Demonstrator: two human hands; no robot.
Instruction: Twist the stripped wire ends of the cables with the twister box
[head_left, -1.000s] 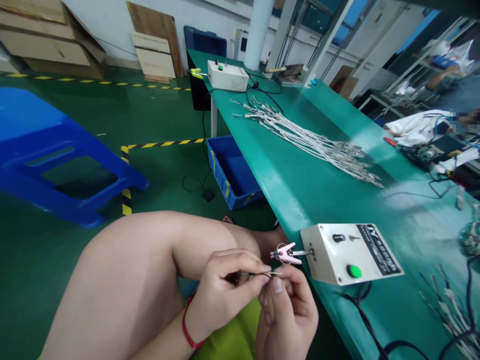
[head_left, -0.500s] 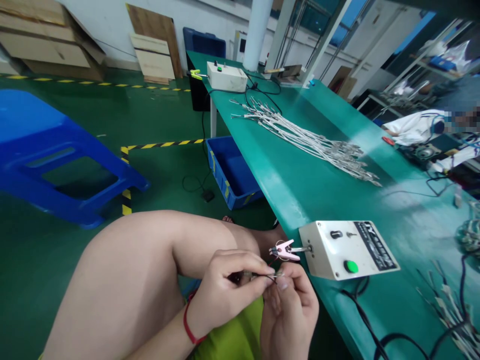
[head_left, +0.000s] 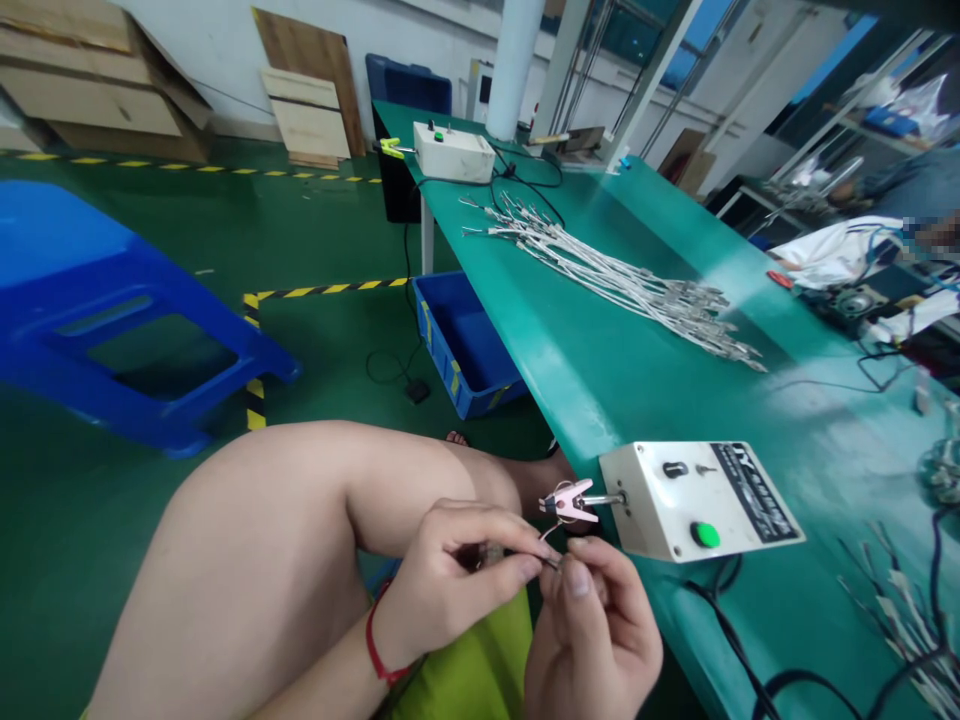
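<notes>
My left hand point(head_left: 454, 585), with a red cord round its wrist, is closed in a pinch on thin wires point(head_left: 552, 560) above my lap. At the wires' ends, the thumb and fingers of my right hand point(head_left: 596, 625) are pinched together; their grip is partly hidden. One pale strand rises from between the hands towards a pink clip point(head_left: 571, 501). This clip sits on the metal shaft of a white box point(head_left: 694, 500) with a green button, a black knob and a small switch. Part of the wires lies hidden inside my left palm.
A bundle of white cables point(head_left: 607, 275) lies along the green table point(head_left: 555, 345). More wire ends point(head_left: 900, 610) and black cords are at right. A second white box point(head_left: 454, 152) stands at the far end. Below are a blue bin point(head_left: 469, 345) and a blue stool point(head_left: 127, 290). Another person works across the table.
My right hand has shifted slightly right and down, and its fingers have changed position. A pale strand now shows below the pink clip. My left hand stays nearly in place.
</notes>
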